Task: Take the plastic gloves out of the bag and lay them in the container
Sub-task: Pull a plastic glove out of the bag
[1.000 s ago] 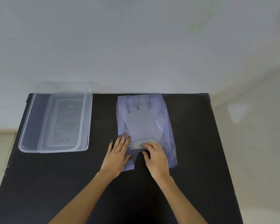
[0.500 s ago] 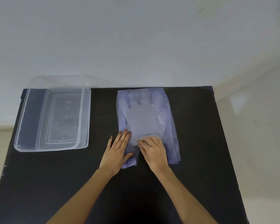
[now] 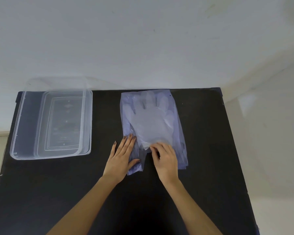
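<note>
Head view, the only one supplied. A black table (image 3: 210, 150) carries a clear plastic container (image 3: 19, 126) at the left and a bluish translucent bag (image 3: 178, 126) at centre right, well apart from each other. The plastic gloves (image 3: 151, 119) lie flat inside the bag, fingers pointing away from the person, cuff edge toward the near, open end.

Left hand (image 3: 120, 158): laid flat, fingers extended, palm down on the near left corner of the bag, pinning it to the table. It grips nothing.

Right hand (image 3: 166, 158): fingers curled at the mouth of the bag, fingertips (image 3: 152, 147) on the whitish cuff edge of the gloves. Whether the thumb has closed a pinch on that edge cannot be told; the contact point is hidden under the hand.

Change noted against the two earlier frames: the right fingertips have crept from the bag's lower edge up onto the cuff, and the left hand has held its bracing position throughout. The gloves have not shifted within the bag, and the container has not been touched.

Assessment: extraction is at its opening stage; nothing has been withdrawn. The next move appears to be drawing the cuff toward the person while the left hand holds the bag. Risk: thin film may slide with the gloves if the brace slackens
</note>
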A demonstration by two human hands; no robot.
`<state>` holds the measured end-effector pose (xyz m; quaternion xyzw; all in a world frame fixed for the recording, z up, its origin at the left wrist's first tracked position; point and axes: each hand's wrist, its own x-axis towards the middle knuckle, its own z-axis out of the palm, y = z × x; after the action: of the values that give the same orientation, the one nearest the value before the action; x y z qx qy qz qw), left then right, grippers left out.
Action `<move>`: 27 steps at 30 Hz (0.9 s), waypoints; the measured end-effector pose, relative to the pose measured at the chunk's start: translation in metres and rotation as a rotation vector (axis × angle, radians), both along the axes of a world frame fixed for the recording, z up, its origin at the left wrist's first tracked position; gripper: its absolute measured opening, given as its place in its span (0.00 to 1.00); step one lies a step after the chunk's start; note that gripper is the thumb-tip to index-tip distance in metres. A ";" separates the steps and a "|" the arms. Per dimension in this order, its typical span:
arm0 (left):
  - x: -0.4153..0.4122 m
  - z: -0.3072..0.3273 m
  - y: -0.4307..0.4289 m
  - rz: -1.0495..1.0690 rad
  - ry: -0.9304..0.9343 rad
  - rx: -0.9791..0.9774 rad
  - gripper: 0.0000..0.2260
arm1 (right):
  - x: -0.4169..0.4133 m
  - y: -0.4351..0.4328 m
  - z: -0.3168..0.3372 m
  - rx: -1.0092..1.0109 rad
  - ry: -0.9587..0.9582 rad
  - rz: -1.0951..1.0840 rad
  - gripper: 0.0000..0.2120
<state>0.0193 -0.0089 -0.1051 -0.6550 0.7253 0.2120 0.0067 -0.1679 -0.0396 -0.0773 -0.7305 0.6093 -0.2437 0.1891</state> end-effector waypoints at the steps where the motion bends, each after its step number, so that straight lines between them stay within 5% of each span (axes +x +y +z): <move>1: 0.000 0.000 0.000 -0.003 0.003 0.006 0.36 | 0.006 0.006 0.007 0.128 -0.141 -0.121 0.09; 6: -0.001 0.001 0.000 0.004 0.025 0.008 0.35 | 0.023 0.017 0.031 0.756 -1.030 -0.994 0.06; 9: -0.001 0.001 0.000 0.003 0.017 0.009 0.36 | 0.024 0.007 0.039 0.922 -1.379 -1.187 0.04; 27: -0.002 -0.002 0.001 0.012 0.011 -0.009 0.35 | 0.033 -0.006 0.050 0.994 -1.455 -1.174 0.05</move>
<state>0.0176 -0.0081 -0.1067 -0.6580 0.7224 0.2125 -0.0013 -0.1350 -0.0456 -0.0275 0.1596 0.6382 -0.3992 0.6387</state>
